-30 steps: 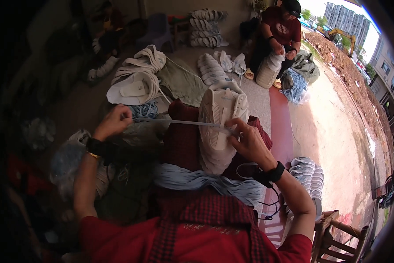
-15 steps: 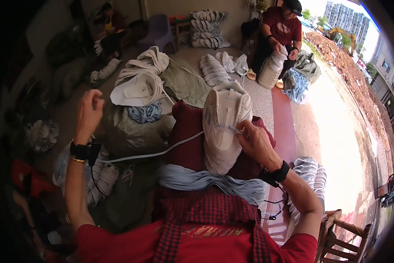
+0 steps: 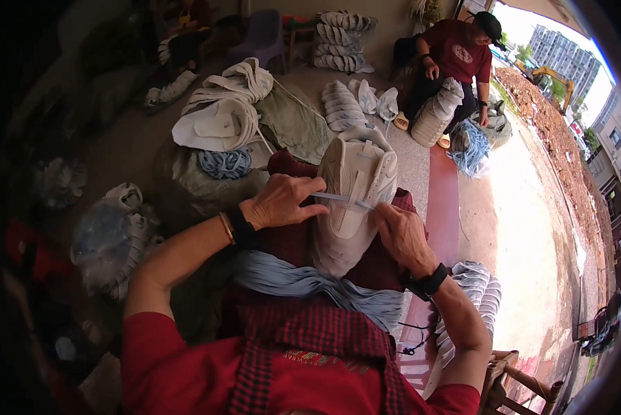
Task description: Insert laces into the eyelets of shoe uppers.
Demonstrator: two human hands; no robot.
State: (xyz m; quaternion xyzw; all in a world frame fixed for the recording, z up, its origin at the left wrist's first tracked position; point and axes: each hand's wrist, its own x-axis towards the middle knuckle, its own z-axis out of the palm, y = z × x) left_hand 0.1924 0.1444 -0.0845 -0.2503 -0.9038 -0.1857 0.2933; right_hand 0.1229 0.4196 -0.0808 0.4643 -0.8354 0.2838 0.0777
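Observation:
A stack of nested beige-white shoe uppers rests on my lap over dark red checked cloth, the top upper toe toward me. A pale blue shoelace runs across its front, through the lowest eyelet area. My left hand is at the upper's left side, thumb and fingers closed on the lace. At the right side, my right hand pinches the lace's other end close to the eyelet row. A bundle of pale blue laces lies across my lap below the stack.
Left, white uppers and a blue lace coil lie on a greenish sack. More stacked uppers stand lower left, others right beside a wooden chair. A co-worker sits ahead with an upper stack.
My left hand has come from far left to the upper's left side, drawing the long lace through. My right hand stays by the eyelets. The co-worker has lowered one hand toward blue laces.

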